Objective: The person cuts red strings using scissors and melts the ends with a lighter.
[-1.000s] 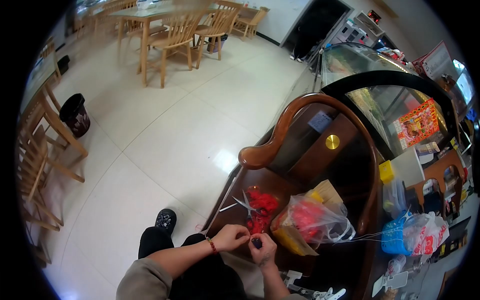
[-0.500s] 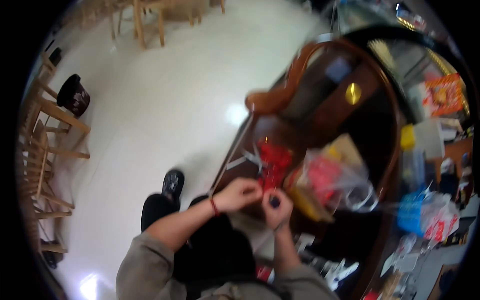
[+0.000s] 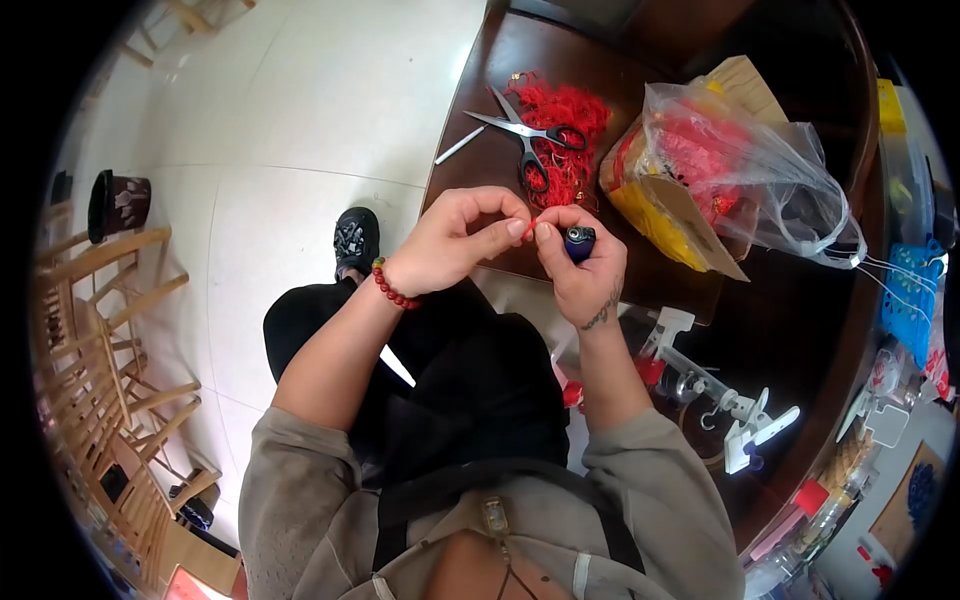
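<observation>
Thumb and index finger of my left hand (image 3: pixel 462 238) are pinched together on a small bit of red cord (image 3: pixel 530 228). Opposite it, my right hand (image 3: pixel 590 275) pinches the same bit of cord at the fingertips, while a dark blue lighter (image 3: pixel 579 246) is tucked in its curled fingers, metal end up. Just beyond the hands, a tangled heap of red threads (image 3: pixel 572 105) lies on the dark wooden table (image 3: pixel 470 170). Scissors (image 3: pixel 528 132) with black handles rest on the heap, blades spread. A thin white stick (image 3: pixel 461 145) lies beside them.
Right of the threads, a cardboard box (image 3: pixel 690 215) stands with a clear plastic bag (image 3: pixel 790 185) holding red items. A white clamp stand (image 3: pixel 755 430) is near my right forearm. Wooden chairs (image 3: pixel 110 350) and a dark bucket (image 3: pixel 118 205) are on the left.
The view has tilted down and steadied, so the table things sit higher in it. Both hands stay close together at the cord, and the lighter remains in the right hand.
</observation>
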A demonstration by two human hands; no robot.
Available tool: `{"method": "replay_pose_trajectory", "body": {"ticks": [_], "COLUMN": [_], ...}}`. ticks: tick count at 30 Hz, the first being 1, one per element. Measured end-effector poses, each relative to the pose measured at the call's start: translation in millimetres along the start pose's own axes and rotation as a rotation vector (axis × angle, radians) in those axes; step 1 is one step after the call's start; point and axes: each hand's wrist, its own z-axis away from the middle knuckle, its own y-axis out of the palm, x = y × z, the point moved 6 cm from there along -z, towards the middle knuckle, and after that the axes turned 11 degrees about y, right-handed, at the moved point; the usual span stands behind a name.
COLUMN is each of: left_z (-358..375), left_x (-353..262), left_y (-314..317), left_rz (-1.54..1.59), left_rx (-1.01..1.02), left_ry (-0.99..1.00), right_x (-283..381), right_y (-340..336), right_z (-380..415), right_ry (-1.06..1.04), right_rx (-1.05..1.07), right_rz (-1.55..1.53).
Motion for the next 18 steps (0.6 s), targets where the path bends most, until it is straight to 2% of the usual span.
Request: {"method": "replay_pose_trajectory", "body": {"ticks": [8,18], "left_z": [-1.2,-1.5], "left_x": [4.3,3.3], "left_y": [1.2,0.9], "left_rz": [-0.022,-0.106], "left_rx": [-0.004,0.000], "left_ry": [0.040,0.066], "right_x": [-10.3,-7.9], "right_y": [-1.3,-4.0], "right_z": [-3.4,-2.5], "right_ry": [0.029,-0.013], "right_rx": [0.052,0.022], "right_rz": [-0.104,-0.059]}}
